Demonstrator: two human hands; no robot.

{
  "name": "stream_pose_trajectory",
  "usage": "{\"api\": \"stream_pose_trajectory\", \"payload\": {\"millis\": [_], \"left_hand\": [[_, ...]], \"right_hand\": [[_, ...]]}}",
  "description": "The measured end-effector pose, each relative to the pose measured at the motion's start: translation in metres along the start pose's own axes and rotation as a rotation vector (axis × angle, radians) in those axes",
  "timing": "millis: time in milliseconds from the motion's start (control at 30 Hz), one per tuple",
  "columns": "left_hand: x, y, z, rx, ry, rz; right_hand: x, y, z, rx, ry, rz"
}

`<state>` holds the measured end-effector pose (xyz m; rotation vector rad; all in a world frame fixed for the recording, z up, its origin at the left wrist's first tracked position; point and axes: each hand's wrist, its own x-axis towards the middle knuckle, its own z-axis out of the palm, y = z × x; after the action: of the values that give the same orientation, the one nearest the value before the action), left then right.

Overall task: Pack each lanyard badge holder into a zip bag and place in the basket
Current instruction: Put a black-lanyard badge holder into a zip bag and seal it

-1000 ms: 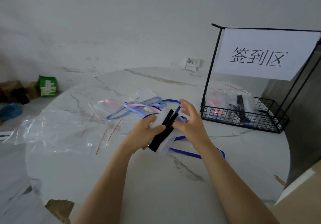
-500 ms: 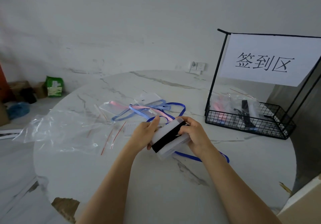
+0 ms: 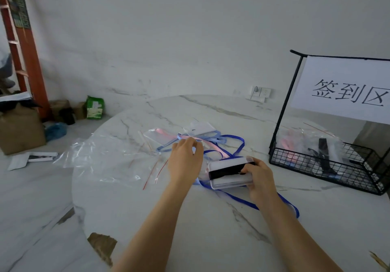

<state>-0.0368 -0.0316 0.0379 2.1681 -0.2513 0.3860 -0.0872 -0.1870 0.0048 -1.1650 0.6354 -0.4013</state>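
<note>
Badge holder (image 3: 230,173) with its black lanyard wound round sits clamped in my right hand (image 3: 260,179) above the tabletop (image 3: 211,229), while my left hand (image 3: 185,160), fingers curled, whether on anything I cannot tell, reaches toward the zip bags (image 3: 105,162); a one-handed hold may let the winding slip loose.

- A pale wall (image 3: 190,39) fills the back of the view, plain up top, marble-veined along its lower band.
- A double wall socket (image 3: 260,91) sits low on that wall, something plugged into its left half.
- The round marble table (image 3: 211,240) takes the foreground, grey veins running across the white top.
- The floor (image 3: 31,198) shows the same white marble look.
- A red-brown ladder-like frame (image 3: 25,46) leans at far left.
- Below it, a brown cardboard box (image 3: 20,128), a green packet (image 3: 95,107) against the wall, and a blue crumpled bag (image 3: 56,130) on the floor.
- Light is soft and even throughout.
</note>
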Motion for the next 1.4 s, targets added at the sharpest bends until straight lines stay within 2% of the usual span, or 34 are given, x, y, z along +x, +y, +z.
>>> {"api": "stream_pose_trajectory", "payload": {"millis": [133,400,567,633,833,1000,1100,1233,1400], "left_hand": [[0.016,-0.004,-0.018,0.181,-0.092,-0.022],[0.045,-0.092,-0.079,0.59,-0.058,-0.273],[0.043,-0.132,-0.077,0.65,-0.296,-0.326],[0.038,-0.139,-0.071,0.723,-0.356,-0.292],[0.034,-0.135,-0.069,0.699,-0.285,-0.224],[0.032,-0.12,-0.073,0.529,0.027,-0.154],[0.031,-0.099,-0.075,0.447,0.127,-0.045],[0.026,-0.065,-0.069,0.412,0.146,0.125],[0.021,-0.034,-0.044,0.401,0.063,0.255]], "right_hand": [[0.0,0.001,0.002,-0.026,-0.004,-0.011],[0.002,0.005,0.002,-0.06,-0.009,-0.052],[0.001,0.007,0.004,-0.053,-0.023,-0.066],[0.0,0.007,0.003,-0.054,-0.015,-0.067],[-0.004,0.004,0.003,-0.049,-0.014,-0.07],[-0.004,0.004,0.003,-0.039,-0.024,-0.053],[-0.007,0.003,0.003,-0.004,-0.044,-0.02],[-0.009,-0.002,0.0,0.184,-0.205,-0.001],[-0.011,-0.013,-0.012,0.343,-0.463,0.004]]}}
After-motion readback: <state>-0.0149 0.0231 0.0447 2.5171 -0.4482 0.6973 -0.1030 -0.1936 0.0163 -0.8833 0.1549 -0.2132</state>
